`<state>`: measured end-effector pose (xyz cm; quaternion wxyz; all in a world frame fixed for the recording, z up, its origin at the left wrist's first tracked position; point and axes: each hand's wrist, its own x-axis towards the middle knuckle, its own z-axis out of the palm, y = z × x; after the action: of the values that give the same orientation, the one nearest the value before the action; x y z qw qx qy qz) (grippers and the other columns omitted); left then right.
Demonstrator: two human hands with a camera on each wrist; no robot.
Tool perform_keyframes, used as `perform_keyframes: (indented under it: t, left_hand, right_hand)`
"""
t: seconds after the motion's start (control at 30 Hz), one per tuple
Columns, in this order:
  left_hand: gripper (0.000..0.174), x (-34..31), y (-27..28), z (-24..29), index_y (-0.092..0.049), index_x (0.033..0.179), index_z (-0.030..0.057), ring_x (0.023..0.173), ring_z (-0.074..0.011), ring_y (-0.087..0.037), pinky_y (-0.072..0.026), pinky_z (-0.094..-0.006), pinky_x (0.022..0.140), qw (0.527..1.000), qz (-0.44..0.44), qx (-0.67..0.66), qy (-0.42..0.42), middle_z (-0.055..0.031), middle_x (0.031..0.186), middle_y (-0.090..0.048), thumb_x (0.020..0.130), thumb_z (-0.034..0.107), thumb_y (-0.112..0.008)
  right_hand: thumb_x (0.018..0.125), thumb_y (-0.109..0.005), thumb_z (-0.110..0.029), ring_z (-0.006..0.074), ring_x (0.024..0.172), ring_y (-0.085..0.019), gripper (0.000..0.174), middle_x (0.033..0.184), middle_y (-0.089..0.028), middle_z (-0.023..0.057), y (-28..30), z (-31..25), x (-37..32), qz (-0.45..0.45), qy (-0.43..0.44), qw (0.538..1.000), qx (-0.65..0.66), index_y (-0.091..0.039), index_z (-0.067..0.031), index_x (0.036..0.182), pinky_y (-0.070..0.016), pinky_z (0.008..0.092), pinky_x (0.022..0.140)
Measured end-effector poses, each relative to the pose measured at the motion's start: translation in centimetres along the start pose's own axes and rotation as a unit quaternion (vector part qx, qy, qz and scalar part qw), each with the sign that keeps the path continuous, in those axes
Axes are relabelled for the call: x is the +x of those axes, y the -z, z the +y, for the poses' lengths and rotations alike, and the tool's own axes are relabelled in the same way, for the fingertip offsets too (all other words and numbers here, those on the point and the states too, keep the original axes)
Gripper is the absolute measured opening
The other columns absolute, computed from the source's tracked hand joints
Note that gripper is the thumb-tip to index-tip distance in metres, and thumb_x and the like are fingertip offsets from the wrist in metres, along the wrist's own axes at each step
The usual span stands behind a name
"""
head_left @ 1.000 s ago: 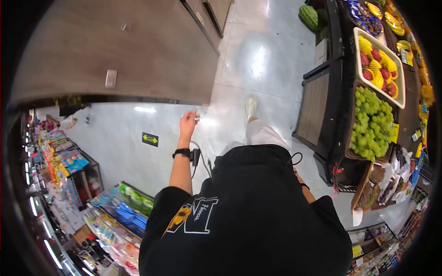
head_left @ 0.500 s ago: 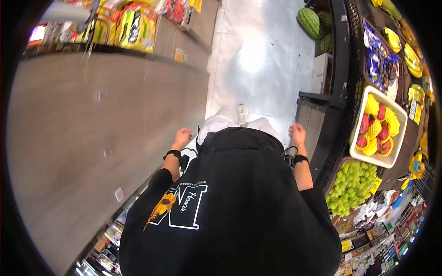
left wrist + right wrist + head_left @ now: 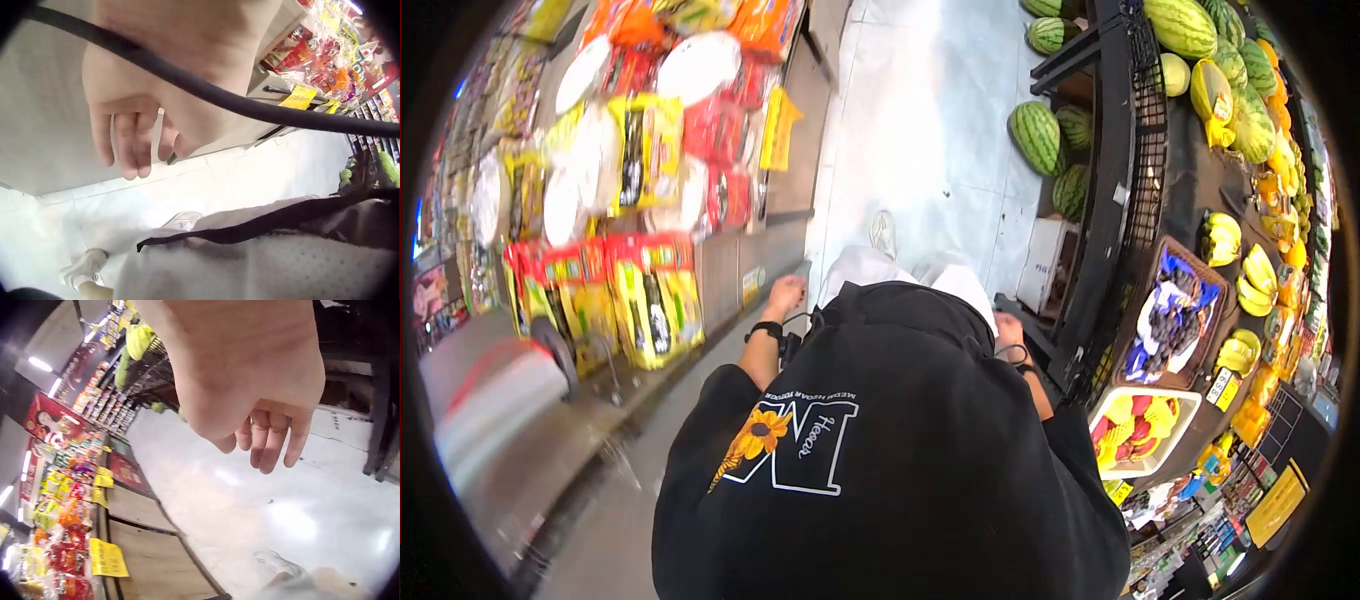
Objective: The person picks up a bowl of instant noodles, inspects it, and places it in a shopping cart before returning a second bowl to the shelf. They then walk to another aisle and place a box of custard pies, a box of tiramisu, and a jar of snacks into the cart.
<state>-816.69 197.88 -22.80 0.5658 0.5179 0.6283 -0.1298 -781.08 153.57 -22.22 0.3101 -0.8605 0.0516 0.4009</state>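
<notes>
My left hand hangs at my side, near the wooden side of a snack display. In the left wrist view that hand has its fingers loosely bent and nothing in them; a dark cable crosses in front of it. My right hand hangs by my other hip, close to the black fruit stand. Seen from the right wrist, this hand also hangs relaxed, with fingers pointing down over the floor and no object in its grasp.
Bagged snacks fill the display on the left. Watermelons sit on the stand's lower shelf at the right. On top are a white tray of netted fruit, a basket of dark fruit, and bananas. A pale floor aisle runs ahead.
I have moved forward along the aisle; the snack bags and more watermelons have come into view while the green grapes have left it. My left arm has come down from its forward reach to my side.
</notes>
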Motion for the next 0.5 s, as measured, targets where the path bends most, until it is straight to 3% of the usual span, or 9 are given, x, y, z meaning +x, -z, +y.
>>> perform_keyframes:
  t: [0.03, 0.07, 0.1, 0.17, 0.23, 0.27, 0.37, 0.43, 0.5]
  left_hand:
    - [0.026, 1.2, 0.0, 4.7, -0.068, 0.103, 0.0043, 0.068, -0.0148, -0.066, -0.0524, -0.0314, 0.059, 0.999, -0.003, 0.004, -0.035, -0.0074, 0.083, -0.071, 0.095, 0.029, -0.064]
    - [0.026, 3.0, 0.0, 9.5, -0.068, 0.103, 0.0035, 0.069, -0.0147, -0.066, -0.0528, -0.0312, 0.060, 0.997, -0.007, 0.011, -0.073, -0.0078, 0.083, -0.070, 0.096, 0.028, -0.064]
    - [0.027, 4.7, -0.2, 14.7, -0.068, 0.103, 0.0023, 0.070, -0.0149, -0.066, -0.0533, -0.0304, 0.061, 0.995, -0.010, 0.006, -0.100, -0.0082, 0.083, -0.070, 0.096, 0.028, -0.063]
    - [0.029, 6.9, -1.1, 24.9, -0.068, 0.105, 0.0004, 0.072, -0.0154, -0.067, -0.0541, -0.0291, 0.064, 0.989, -0.019, -0.030, -0.141, -0.0091, 0.085, -0.071, 0.098, 0.028, -0.063]
    - [0.033, 10.4, -2.4, 33.0, -0.067, 0.109, -0.0013, 0.074, -0.0167, -0.068, -0.0546, -0.0292, 0.066, 0.975, -0.035, -0.090, -0.199, -0.0105, 0.086, -0.071, 0.098, 0.029, -0.063]
    - [0.033, 11.4, -2.9, 36.9, -0.066, 0.110, -0.0015, 0.074, -0.0168, -0.068, -0.0546, -0.0296, 0.066, 0.976, -0.035, -0.053, -0.207, -0.0105, 0.087, -0.071, 0.098, 0.030, -0.063]
    - [0.033, 13.2, -4.7, 47.8, -0.068, 0.108, -0.0011, 0.073, -0.0170, -0.067, -0.0543, -0.0310, 0.066, 0.972, -0.022, 0.019, -0.234, -0.0103, 0.086, -0.071, 0.098, 0.030, -0.064]
    - [0.032, 18.8, -5.0, 49.0, -0.069, 0.105, -0.0004, 0.072, -0.0170, -0.067, -0.0540, -0.0308, 0.065, 0.969, -0.051, 0.054, -0.235, -0.0097, 0.084, -0.071, 0.096, 0.030, -0.065]
    - [0.029, 23.0, -4.4, 50.5, -0.070, 0.101, 0.0010, 0.070, -0.0164, -0.067, -0.0533, -0.0306, 0.063, 0.972, -0.069, 0.112, -0.194, -0.0083, 0.080, -0.070, 0.095, 0.030, -0.066]
  right_hand:
    - [0.090, -0.065, -0.025, 0.0231, 0.075, -0.068, 0.024, 0.081, -0.070, 0.0083, -1.3, 6.7, 3.7, 0.031, 0.055, 0.997, 0.042, -0.072, -0.0017, 0.092, -0.0549, 0.0389, 0.066]
    - [0.092, -0.062, -0.029, 0.0218, 0.079, -0.069, 0.031, 0.084, -0.072, 0.0098, -0.1, 7.5, 3.4, -0.015, 0.113, 0.993, 0.027, -0.073, -0.0005, 0.094, -0.0546, 0.0398, 0.071]
    - [0.092, -0.059, -0.027, 0.0210, 0.077, -0.069, 0.030, 0.083, -0.072, 0.0096, 0.3, 4.0, 1.9, 0.014, 0.035, 0.999, -0.004, -0.073, -0.0005, 0.095, -0.0540, 0.0382, 0.068]
    - [0.093, -0.057, -0.025, 0.0191, 0.074, -0.068, 0.029, 0.083, -0.073, 0.0088, -2.3, 8.6, 4.9, -0.002, -0.091, 0.985, 0.148, -0.074, -0.0009, 0.095, -0.0524, 0.0352, 0.062]
    - [0.093, -0.058, -0.024, 0.0190, 0.073, -0.068, 0.028, 0.086, -0.073, 0.0088, -2.1, 5.1, 5.1, 0.027, -0.170, 0.978, 0.122, -0.075, -0.0015, 0.095, -0.0522, 0.0347, 0.061]
    - [0.093, -0.059, -0.023, 0.0189, 0.072, -0.068, 0.027, 0.087, -0.073, 0.0089, -1.9, 2.9, 5.9, 0.039, -0.208, 0.971, 0.109, -0.075, -0.0018, 0.094, -0.0521, 0.0345, 0.061]
    - [0.092, -0.061, -0.022, 0.0199, 0.068, -0.067, 0.025, 0.087, -0.072, 0.0088, -0.3, -2.5, 11.0, -0.006, -0.147, 0.989, 0.000, -0.074, -0.0017, 0.099, -0.0528, 0.0339, 0.061]
    - [0.092, -0.062, -0.023, 0.0218, 0.067, -0.066, 0.026, 0.086, -0.071, 0.0088, 2.9, -13.4, 13.1, 0.026, -0.214, 0.960, 0.177, -0.071, -0.0005, 0.102, -0.0539, 0.0359, 0.063]
    - [0.092, -0.062, -0.025, 0.0204, 0.067, -0.065, 0.027, 0.080, -0.069, 0.0065, 4.0, -16.6, 19.9, 0.000, -0.123, 0.977, 0.174, -0.069, -0.0004, 0.102, -0.0540, 0.0354, 0.064]
